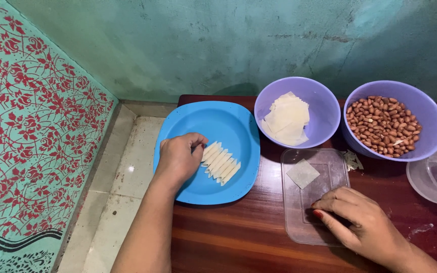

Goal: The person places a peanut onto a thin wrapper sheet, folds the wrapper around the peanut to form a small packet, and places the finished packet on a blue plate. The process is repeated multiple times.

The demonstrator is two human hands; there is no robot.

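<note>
Now the left hand (178, 157) is curled against pale rolled strips (220, 163) at three o'clock on a glossy blue plate (213, 119); the right hand (362, 222), gripping nothing, is pressed on a clear lid (299, 222) at six o'clock of a thin square wrapper (303, 173).

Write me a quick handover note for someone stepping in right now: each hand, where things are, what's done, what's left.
Left hand: on the blue plate, touching the row of rolled wrappers.
Right hand: resting on the clear lid, holding nothing visible.
One flat wrapper square lies on that lid, unfilled.
Wrapper stack and peanuts sit in the two purple bowls.
Done: several rolls on the plate. Left: the square on the lid, and the stack.
</note>
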